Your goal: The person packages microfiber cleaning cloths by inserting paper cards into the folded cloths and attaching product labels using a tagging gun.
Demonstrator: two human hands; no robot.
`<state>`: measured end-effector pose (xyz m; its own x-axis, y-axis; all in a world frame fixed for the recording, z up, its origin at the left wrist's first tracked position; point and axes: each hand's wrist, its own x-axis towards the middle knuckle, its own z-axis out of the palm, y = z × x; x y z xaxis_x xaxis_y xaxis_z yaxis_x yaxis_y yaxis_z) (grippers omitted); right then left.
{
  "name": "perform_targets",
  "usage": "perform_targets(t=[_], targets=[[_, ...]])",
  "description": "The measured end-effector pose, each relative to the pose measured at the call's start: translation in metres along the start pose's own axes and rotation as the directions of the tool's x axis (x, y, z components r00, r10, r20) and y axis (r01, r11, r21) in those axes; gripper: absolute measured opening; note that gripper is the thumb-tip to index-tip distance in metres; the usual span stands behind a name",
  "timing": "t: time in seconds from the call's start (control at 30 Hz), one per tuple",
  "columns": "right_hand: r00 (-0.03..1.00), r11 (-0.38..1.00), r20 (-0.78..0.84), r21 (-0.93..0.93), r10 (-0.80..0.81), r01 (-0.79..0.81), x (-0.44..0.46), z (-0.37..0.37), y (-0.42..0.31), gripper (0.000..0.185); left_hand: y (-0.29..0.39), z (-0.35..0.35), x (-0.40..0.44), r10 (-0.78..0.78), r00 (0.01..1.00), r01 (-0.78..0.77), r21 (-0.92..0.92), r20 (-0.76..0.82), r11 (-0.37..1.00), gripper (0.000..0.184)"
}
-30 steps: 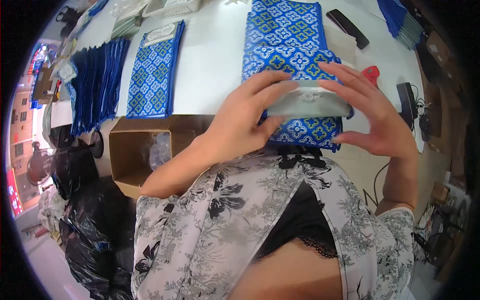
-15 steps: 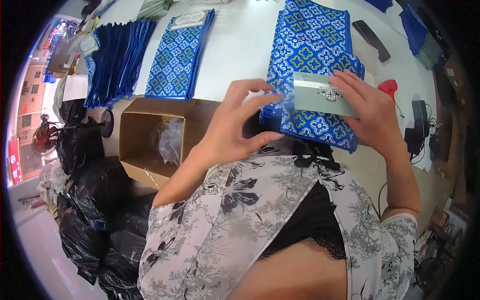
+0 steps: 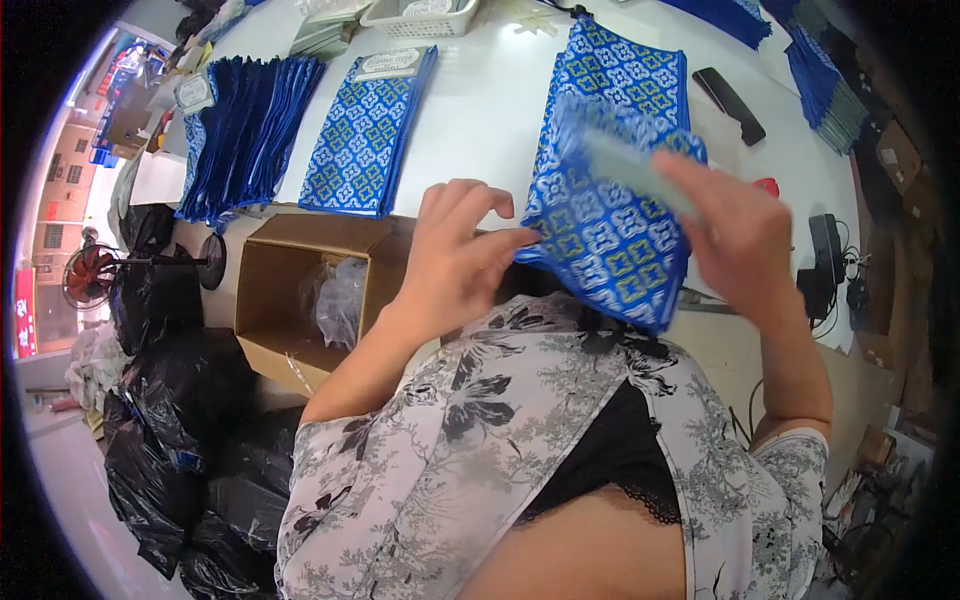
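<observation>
A blue cloth (image 3: 625,245) with white and yellow-green flower shapes hangs tilted over the near table edge, blurred by motion. My right hand (image 3: 740,230) grips it at the right side, over a pale card label (image 3: 630,165) that wraps its middle; the print is smeared. At the cloth's left edge is my left hand (image 3: 455,250), its fingers curled and the index fingertip touching the edge; the thumb is partly hidden. Behind it lies a stack of matching cloths (image 3: 635,75).
Left on the white table (image 3: 480,110) are a labelled cloth pile (image 3: 365,135) and a row of folded cloths (image 3: 255,135). A black-handled tool (image 3: 730,105) lies right. An opened cardboard box (image 3: 300,290) and black bags (image 3: 170,420) stand below left; a white basket (image 3: 420,18) sits behind.
My right hand has lifted and tilted the labelled cloth, its lower corner swinging down and left. My left hand has lowered slightly and its fingers have closed in at the cloth's edge.
</observation>
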<state>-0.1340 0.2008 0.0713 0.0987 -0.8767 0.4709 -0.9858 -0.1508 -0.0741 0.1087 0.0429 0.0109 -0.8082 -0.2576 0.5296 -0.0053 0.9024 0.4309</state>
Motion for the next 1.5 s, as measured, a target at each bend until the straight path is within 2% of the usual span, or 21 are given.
perform_targets(t=[0.07, 0.13, 0.17, 0.23, 0.27, 0.3, 0.37, 0.4, 0.43, 0.47, 0.53, 0.63, 0.7, 0.77, 0.8, 0.83, 0.9, 0.97, 1.2, 1.3, 1.5], targets=[[0.962, 0.997, 0.271, -0.072, 0.022, -0.003, -0.012, 0.011, -0.010, 0.051, -0.001, -0.007, -0.006, -0.041, 0.998, 0.041, -0.002, 0.055, 0.999, 0.032], [0.968, 0.986, 0.250, -0.159, -0.010, 0.051, -0.019, 0.024, -0.021, 0.051, -0.008, -0.007, -0.008, -0.211, 0.977, 0.194, -0.535, 0.030, 0.822, 0.032], [0.969, 0.966, 0.243, -0.239, -0.039, 0.099, -0.019, 0.026, -0.024, 0.051, -0.007, -0.009, -0.004, -0.199, 0.980, 0.181, -0.536, 0.024, 0.825, 0.032], [0.965, 0.977, 0.263, -0.203, -0.003, 0.058, -0.018, 0.024, -0.026, 0.049, 0.004, -0.015, 0.012, -0.173, 0.974, 0.090, -0.458, -0.143, 0.884, 0.032], [0.957, 0.988, 0.288, -0.157, 0.030, 0.016, -0.019, 0.022, -0.027, 0.048, 0.011, -0.014, 0.024, -0.098, 0.985, 0.050, -0.308, -0.142, 0.950, 0.033], [0.957, 0.986, 0.287, -0.169, 0.037, 0.012, -0.020, 0.021, -0.029, 0.048, 0.010, -0.007, 0.032, 0.007, 0.993, -0.036, -0.249, -0.116, 0.968, 0.045], [0.961, 0.982, 0.276, -0.185, 0.027, 0.026, -0.020, 0.011, -0.032, 0.048, 0.019, 0.005, 0.049, 0.104, 0.993, -0.098, -0.103, 0.060, 0.990, 0.052], [0.962, 0.984, 0.273, -0.177, 0.030, 0.019, -0.018, 0.002, -0.033, 0.048, 0.016, 0.019, 0.047, 0.115, 0.992, -0.109, -0.106, 0.056, 0.988, 0.052], [0.963, 0.986, 0.269, -0.168, 0.033, 0.013, -0.015, -0.007, -0.034, 0.047, 0.006, 0.041, 0.037, 0.116, 0.978, -0.102, -0.089, 0.171, 0.991, 0.052], [0.878, 0.989, 0.478, -0.107, -0.042, 0.106, -0.004, -0.034, -0.031, 0.047, 0.001, 0.052, 0.033, 0.112, 0.952, -0.095, -0.070, 0.287, 0.993, 0.053], [0.748, 0.984, 0.655, -0.030, -0.112, 0.174, 0.005, -0.053, -0.021, 0.047, 0.002, 0.048, 0.036, 0.103, 0.938, -0.101, -0.021, 0.331, 0.995, 0.054], [0.905, 0.973, 0.404, 0.228, -0.132, 0.040, 0.008, -0.044, -0.009, 0.048, 0.010, 0.046, 0.039, 0.080, 0.940, -0.093, 0.023, 0.331, 0.995, 0.050], [0.937, 0.996, 0.348, 0.091, -0.025, -0.007, 0.004, -0.009, -0.008, 0.048, 0.006, 0.041, 0.043, 0.073, 0.957, -0.086, 0.034, 0.282, 0.996, 0.046], [0.931, 0.998, 0.365, 0.063, 0.002, -0.027, -0.003, 0.018, -0.002, 0.050, -0.012, 0.032, 0.049, 0.081, 0.963, 0.048, -0.456, 0.259, 0.889, 0.033], [0.932, 0.996, 0.362, 0.071, 0.016, -0.045, -0.005, 0.019, -0.003, 0.051, -0.019, 0.031, 0.050, -0.058, 0.980, 0.158, -0.560, 0.193, 0.813, 0.028], [0.934, 0.996, 0.358, 0.074, 0.016, -0.045, -0.005, 0.021, -0.003, 0.051, -0.022, 0.024, 0.058, -0.272, 0.927, 0.371, -0.529, 0.257, 0.763, 0.029], [0.937, 0.996, 0.348, 0.079, 0.014, -0.044, -0.006, 0.024, -0.004, 0.051, -0.055, 0.044, 0.073, -0.321, 0.947, 0.277, -0.474, -0.013, 0.836, 0.026], [0.946, 0.998, 0.324, 0.053, 0.000, -0.018, -0.007, 0.028, -0.003, 0.050, -0.066, 0.050, 0.104, -0.373, 0.922, 0.323, -0.325, -0.103, 0.889, 0.022], [0.914, 0.995, 0.403, 0.068, 0.036, -0.069, -0.005, 0.022, -0.002, 0.050, -0.089, 0.094, 0.176, -0.387, 0.907, 0.393, 0.003, -0.167, 0.920, 0.035], [0.955, 0.988, 0.289, 0.110, 0.072, -0.108, -0.006, 0.023, -0.006, 0.051, -0.093, 0.109, 0.190, -0.307, 0.915, 0.345, 0.113, -0.262, 0.932, 0.030], [0.953, 0.981, 0.295, 0.160, 0.061, -0.113, -0.006, 0.017, -0.002, 0.052, -0.081, 0.113, 0.214, -0.230, 0.911, 0.292, 0.140, -0.342, 0.946, 0.023]])
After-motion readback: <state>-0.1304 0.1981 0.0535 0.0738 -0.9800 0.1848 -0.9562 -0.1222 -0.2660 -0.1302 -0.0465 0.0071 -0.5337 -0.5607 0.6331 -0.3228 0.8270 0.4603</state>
